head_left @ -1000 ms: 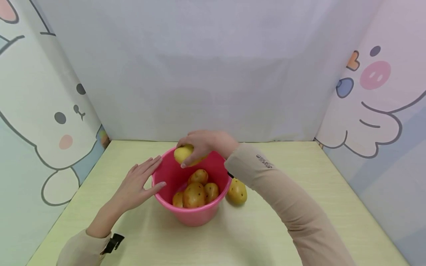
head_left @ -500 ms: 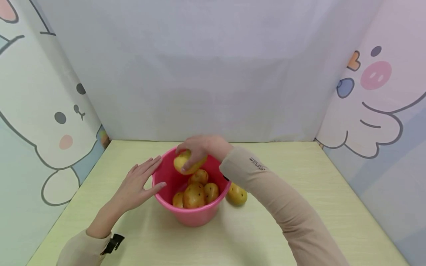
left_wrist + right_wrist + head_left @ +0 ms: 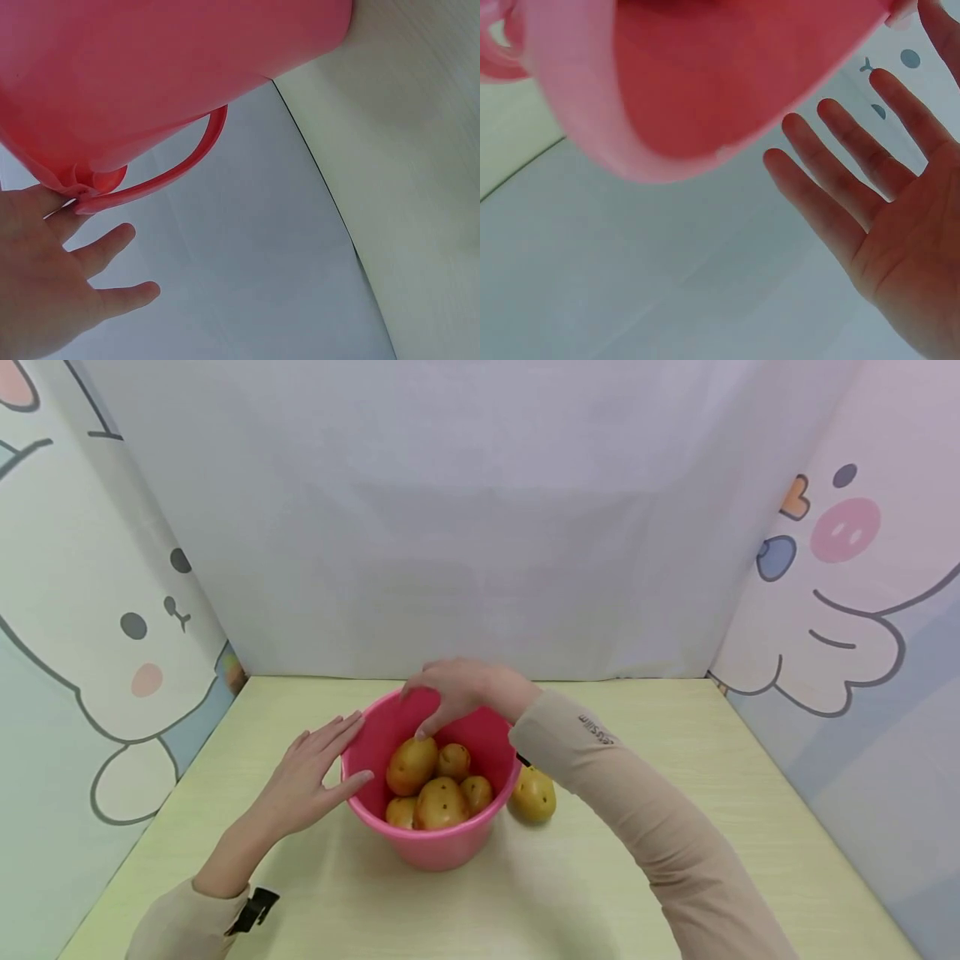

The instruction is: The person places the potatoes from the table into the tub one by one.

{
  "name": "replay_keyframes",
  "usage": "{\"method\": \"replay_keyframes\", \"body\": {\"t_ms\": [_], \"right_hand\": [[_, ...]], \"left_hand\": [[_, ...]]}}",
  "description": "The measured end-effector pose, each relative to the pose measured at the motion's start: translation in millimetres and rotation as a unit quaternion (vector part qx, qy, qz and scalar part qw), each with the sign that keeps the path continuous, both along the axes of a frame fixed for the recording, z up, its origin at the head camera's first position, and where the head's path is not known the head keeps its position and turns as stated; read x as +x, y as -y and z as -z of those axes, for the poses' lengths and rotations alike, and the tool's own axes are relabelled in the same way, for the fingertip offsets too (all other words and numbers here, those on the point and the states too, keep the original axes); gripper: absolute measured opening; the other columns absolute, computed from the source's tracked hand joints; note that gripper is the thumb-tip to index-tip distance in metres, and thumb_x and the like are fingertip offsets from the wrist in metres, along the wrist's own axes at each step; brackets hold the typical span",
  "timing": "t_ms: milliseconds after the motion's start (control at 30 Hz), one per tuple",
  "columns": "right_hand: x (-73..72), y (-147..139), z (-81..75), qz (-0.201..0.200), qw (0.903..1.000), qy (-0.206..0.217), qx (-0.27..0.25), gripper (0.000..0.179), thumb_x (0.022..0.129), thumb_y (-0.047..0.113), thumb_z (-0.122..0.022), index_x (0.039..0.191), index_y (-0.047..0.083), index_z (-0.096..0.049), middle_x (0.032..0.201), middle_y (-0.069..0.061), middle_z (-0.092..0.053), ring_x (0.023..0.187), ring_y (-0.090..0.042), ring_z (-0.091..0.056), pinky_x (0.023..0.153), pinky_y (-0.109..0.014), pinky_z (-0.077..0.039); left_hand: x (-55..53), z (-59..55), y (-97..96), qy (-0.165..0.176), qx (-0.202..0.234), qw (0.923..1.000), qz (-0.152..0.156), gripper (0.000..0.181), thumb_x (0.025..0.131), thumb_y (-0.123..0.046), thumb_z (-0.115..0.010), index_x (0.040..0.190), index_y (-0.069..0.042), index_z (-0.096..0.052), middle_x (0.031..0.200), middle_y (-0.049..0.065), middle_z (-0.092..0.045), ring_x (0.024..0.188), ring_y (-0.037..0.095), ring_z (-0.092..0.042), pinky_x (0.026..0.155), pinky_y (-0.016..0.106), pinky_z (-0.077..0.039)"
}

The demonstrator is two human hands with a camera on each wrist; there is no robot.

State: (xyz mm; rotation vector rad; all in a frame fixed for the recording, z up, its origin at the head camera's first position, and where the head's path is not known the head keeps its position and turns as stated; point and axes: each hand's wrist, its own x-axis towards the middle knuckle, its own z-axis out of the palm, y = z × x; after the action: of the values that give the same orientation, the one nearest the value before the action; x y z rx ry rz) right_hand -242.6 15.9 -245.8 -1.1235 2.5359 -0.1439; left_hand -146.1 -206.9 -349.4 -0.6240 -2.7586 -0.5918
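Observation:
A pink bucket (image 3: 450,847) stands upright on the table with several potatoes (image 3: 441,803) inside. My left hand (image 3: 311,777) rests its straight fingers against the bucket's left rim, thumb over the opening. In the left wrist view, my left fingers touch the rim beside the curved handle (image 3: 176,171). Above the far part of the opening is my right hand (image 3: 457,689), holding nothing. Its thumb tip overlaps the top of a potato (image 3: 412,766) at the bucket's left side. In the right wrist view my right fingers (image 3: 825,172) spread out past the rim.
Another potato (image 3: 533,796) lies on the table just right of the bucket, partly behind my right sleeve. A pale cloth wall (image 3: 480,527) closes off the back, and cartoon-printed panels (image 3: 142,777) stand at both sides of the light wooden table (image 3: 637,710).
My right hand has lowered a potato into the bucket, let it go among the others and risen with loosened fingers. The left hand stays at the rim.

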Motion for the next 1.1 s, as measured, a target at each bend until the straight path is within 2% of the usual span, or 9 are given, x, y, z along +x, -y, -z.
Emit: {"method": "replay_keyframes", "body": {"t_ms": [233,367,533,733,967,1100], "right_hand": [[-4.6,-13,-0.7,-0.048,0.9968,-0.034,-0.053,0.060,0.072,0.037,-0.070,0.125,0.021,-0.048,0.117,-0.001,-0.047,0.103,-0.014,-0.045,0.073,-0.025,-0.046],[-7.3,-21,0.9,-0.082,0.9916,-0.064,-0.076,0.061,0.073,0.038,-0.069,0.126,0.018,-0.047,0.118,-0.002,-0.047,0.103,-0.015,-0.045,0.076,-0.025,-0.045],[-8.9,-32,4.3,-0.105,0.9839,-0.100,-0.105,0.059,0.075,0.041,-0.066,0.126,0.018,-0.048,0.117,-0.002,-0.047,0.103,-0.013,-0.045,0.080,-0.026,-0.043],[-8.7,-47,10.4,-0.108,0.9762,-0.125,-0.140,0.058,0.074,0.042,-0.067,0.125,0.021,-0.048,0.116,0.002,-0.047,0.103,-0.010,-0.043,0.079,-0.022,-0.042],[-7.7,-67,17.6,-0.102,0.9706,-0.130,-0.175,0.058,0.072,0.038,-0.070,0.123,0.019,-0.051,0.114,0.002,-0.048,0.101,-0.009,-0.044,0.078,-0.023,-0.043],[-8.4,-76,21.5,-0.098,0.9690,-0.137,-0.181,0.059,0.073,0.043,-0.068,0.123,0.018,-0.051,0.114,0.001,-0.048,0.101,-0.008,-0.043,0.080,-0.024,-0.043]], "left_hand": [[-0.1,0.8,-0.2,0.007,0.004,1.0000,-0.003,0.071,0.077,-0.034,-0.065,0.136,-0.009,-0.035,0.136,0.012,-0.034,0.124,0.033,-0.025,0.093,0.061,-0.018],[0.1,0.8,-0.4,0.008,0.005,0.9999,-0.005,0.071,0.076,-0.033,-0.066,0.136,-0.009,-0.035,0.136,0.012,-0.034,0.124,0.033,-0.025,0.093,0.061,-0.018],[0.3,0.9,0.1,0.004,0.005,1.0000,-0.005,0.071,0.077,-0.036,-0.064,0.135,-0.008,-0.035,0.136,0.012,-0.034,0.123,0.033,-0.026,0.093,0.061,-0.018],[0.2,1.6,0.9,-0.003,0.002,1.0000,-0.001,0.070,0.078,-0.038,-0.063,0.135,-0.007,-0.036,0.136,0.011,-0.035,0.123,0.033,-0.026,0.093,0.061,-0.019],[-0.1,1.8,0.3,-0.010,0.004,0.9999,0.003,0.069,0.078,-0.039,-0.062,0.134,-0.007,-0.037,0.136,0.012,-0.035,0.123,0.034,-0.027,0.092,0.061,-0.019],[0.0,1.5,-0.1,-0.015,0.006,0.9999,0.005,0.069,0.078,-0.038,-0.062,0.134,-0.007,-0.037,0.135,0.012,-0.036,0.123,0.034,-0.027,0.092,0.061,-0.019]]}}
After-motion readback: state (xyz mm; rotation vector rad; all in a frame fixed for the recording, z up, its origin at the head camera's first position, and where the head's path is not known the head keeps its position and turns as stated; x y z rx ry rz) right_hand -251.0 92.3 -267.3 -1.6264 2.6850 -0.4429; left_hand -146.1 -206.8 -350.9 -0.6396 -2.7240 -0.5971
